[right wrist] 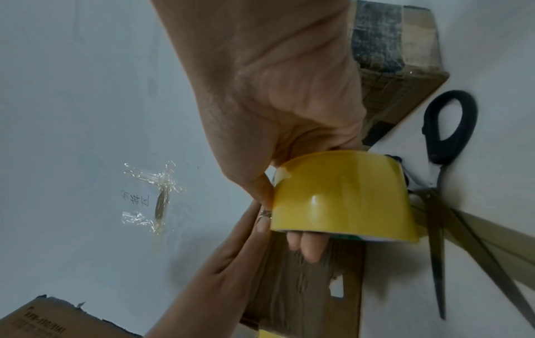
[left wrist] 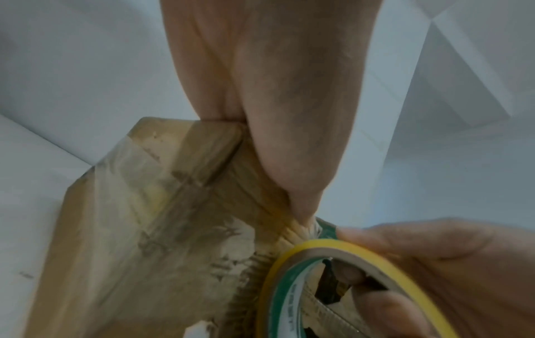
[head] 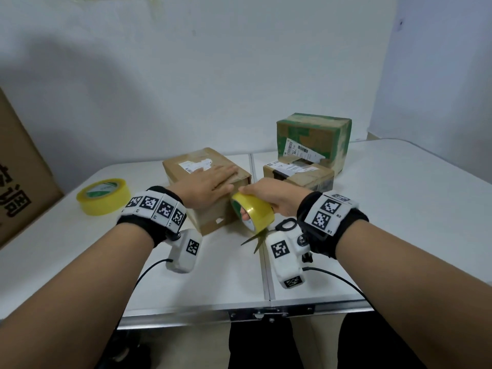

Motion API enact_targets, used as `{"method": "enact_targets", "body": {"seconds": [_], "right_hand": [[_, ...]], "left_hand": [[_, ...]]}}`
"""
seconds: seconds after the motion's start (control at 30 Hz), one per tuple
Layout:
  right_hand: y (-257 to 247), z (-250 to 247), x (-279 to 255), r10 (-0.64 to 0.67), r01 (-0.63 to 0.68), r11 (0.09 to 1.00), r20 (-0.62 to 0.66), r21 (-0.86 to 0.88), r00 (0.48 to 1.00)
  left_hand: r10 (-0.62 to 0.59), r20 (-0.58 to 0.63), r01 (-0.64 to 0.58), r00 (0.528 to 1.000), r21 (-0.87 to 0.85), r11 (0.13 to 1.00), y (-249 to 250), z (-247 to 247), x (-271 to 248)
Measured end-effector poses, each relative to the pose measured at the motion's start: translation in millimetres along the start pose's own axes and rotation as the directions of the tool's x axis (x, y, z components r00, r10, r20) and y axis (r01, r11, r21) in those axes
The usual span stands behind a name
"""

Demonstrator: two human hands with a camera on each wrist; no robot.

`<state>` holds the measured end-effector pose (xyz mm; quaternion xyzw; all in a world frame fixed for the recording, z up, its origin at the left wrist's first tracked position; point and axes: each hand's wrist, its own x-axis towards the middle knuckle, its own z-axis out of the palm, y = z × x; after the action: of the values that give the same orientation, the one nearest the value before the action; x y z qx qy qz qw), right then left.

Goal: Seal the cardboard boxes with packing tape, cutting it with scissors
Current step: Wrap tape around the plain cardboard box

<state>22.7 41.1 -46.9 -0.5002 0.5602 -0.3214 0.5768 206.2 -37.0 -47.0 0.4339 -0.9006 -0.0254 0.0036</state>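
Hands work at a brown cardboard box (head: 205, 169) that sits near the middle of a white tabletop (head: 399, 209), and everything below is placed relative to that box. The left hand (head: 205, 182) lies flat on top of the box, its fingers (head: 226, 170) straight and held together, pressing the lid down. The right hand (head: 269, 194) is at the box's near right corner, its fingers (right wrist: 306, 244) curled through the core of a yellow roll of packing tape (head: 253, 214), thumb over the outer face, so the roll touches or nearly touches the corner. Whether a loose tape end is already stuck to the box is hard to tell; the left wrist view shows only wrinkled film by the thumb. A pair of scissors (right wrist: 440, 183) with black handles lies open on the tabletop just to the near right of the box, under the right wrist. A second yellow tape roll (head: 103, 195) rests to the left of the box. Two more boxes stand behind and to the right, a low one (head: 300, 174) with a taller green-printed one (head: 314, 137) beyond it. Risks from here, as a judgement: the tape may crease or stick to itself if pulled at an angle, the box may slide if the left hand eases off, and the open blades sit close to the right wrist.
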Motion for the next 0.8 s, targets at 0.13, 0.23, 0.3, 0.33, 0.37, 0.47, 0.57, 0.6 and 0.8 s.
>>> {"method": "enact_targets", "body": {"seconds": [0.13,0.23,0.3,0.33,0.37,0.47,0.57,0.6,0.8], "right_hand": [[5,1,6,-0.022,0.022,0.999,0.021,0.024,1.0],[7,-1,7,-0.061,0.061,0.998,0.025,0.011,0.998],[8,-2,6,-0.092,0.092,0.996,0.002,-0.009,0.996],[9,-2,6,-0.105,0.105,0.994,-0.01,-0.016,0.994],[9,-3,6,-0.122,0.121,0.992,-0.022,-0.019,0.992],[3,-9,6,-0.209,0.21,0.978,-0.071,0.003,0.975],[-18,-17,1,-0.331,0.341,0.94,-0.158,0.036,0.93],[-28,-20,0,-0.366,0.38,0.924,-0.194,0.038,0.91],[-84,-32,-9,-0.426,0.478,0.87,-0.307,0.117,0.851]], "left_hand": [[-0.145,0.016,0.144,0.989,0.036,0.989,-4,0,-17],[-0.161,-0.023,0.157,0.987,-0.117,0.981,-2,-1,-24],[-0.167,-0.055,0.158,0.984,-0.139,0.978,3,-1,-24],[-0.174,-0.068,0.163,0.982,-0.142,0.976,6,-2,-23],[-0.178,-0.082,0.165,0.981,-0.145,0.976,6,-2,-21],[-0.153,-0.174,0.135,0.973,-0.114,0.984,-2,-10,-16],[-0.191,-0.244,0.152,0.951,-0.17,0.974,-6,-34,-14],[-0.223,-0.238,0.172,0.945,-0.217,0.961,-5,-45,-14],[-0.256,-0.095,0.188,0.962,-0.453,0.872,1,-99,-11]]}}
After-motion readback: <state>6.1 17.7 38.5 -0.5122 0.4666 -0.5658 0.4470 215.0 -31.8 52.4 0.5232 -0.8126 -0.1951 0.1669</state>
